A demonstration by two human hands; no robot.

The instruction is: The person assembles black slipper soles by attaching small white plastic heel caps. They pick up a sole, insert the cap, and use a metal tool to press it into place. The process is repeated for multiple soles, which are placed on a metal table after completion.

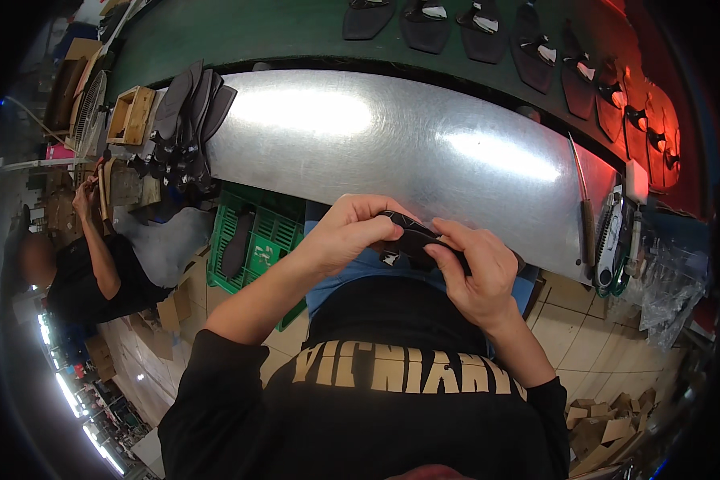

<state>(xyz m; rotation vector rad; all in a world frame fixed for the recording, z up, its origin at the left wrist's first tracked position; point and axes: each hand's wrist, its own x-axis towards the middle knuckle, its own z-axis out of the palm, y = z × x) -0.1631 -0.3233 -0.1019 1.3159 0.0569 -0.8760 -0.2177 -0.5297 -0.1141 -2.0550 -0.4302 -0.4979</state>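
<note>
My left hand (350, 237) and my right hand (482, 269) grip a dark sandal sole with a black strap (418, 242) between them, just off the near edge of the metal table (336, 164). The left thumb and fingers pinch its strap end, where a small shiny flap hangs down. On the other end, my right thumb presses with the fingers curled round it. Parts of the sole are hidden by both hands. A pile of similar dark soles (186, 112) lies on the table's left end. More strapped soles (483, 30) sit in a row on the green conveyor belt (288, 32).
A green crate (292, 232) with a dark sole (238, 246) stands below left, near a wooden box (131, 116). At the table's right end lie a thin wooden-handled tool (587, 220), a utility knife (606, 236) and clear plastic (670, 280). A co-worker (92, 268) sits at far left.
</note>
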